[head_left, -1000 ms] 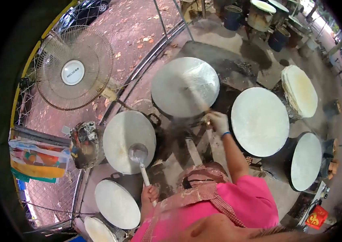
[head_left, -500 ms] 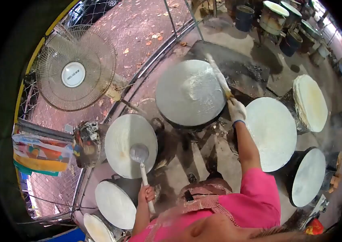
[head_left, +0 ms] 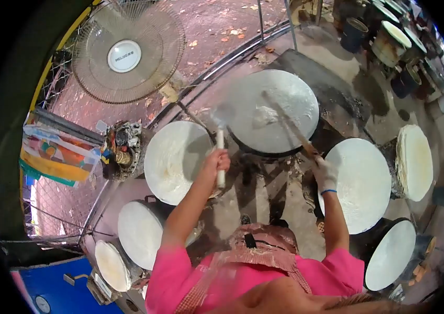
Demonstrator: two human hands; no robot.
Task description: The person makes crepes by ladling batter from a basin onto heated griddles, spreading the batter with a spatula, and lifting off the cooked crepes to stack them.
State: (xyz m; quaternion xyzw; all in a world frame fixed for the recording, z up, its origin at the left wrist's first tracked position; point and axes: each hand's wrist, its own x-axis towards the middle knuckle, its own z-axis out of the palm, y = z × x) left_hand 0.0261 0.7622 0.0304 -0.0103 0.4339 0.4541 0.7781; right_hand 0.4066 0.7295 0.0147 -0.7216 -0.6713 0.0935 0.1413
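My left hand (head_left: 216,160) is closed round the pale handle of a ladle (head_left: 221,137). The ladle's bowl is smeared by motion near the left rim of the middle round griddle (head_left: 243,133). White batter (head_left: 265,116) lies unevenly on that griddle. In a white glove, my right hand (head_left: 325,174) grips a long wooden spatula (head_left: 291,124), whose blade reaches over the batter. Just below my left hand is the left griddle (head_left: 177,170), covered with a pale layer. Close to my right hand lies the right griddle (head_left: 360,188), coated white.
A stack of thin pale flatbreads (head_left: 414,163) stands at right; another stack (head_left: 112,266) is lower left. Further griddles sit lower right (head_left: 391,255) and lower left (head_left: 139,235). A fan (head_left: 127,56) hangs over the left side. Dark buckets (head_left: 353,35) stand far right.
My left hand has lifted the ladle from over the left griddle up and right to the middle griddle. The spatula's blade has swung left from the right rim over the batter. The view has shifted.
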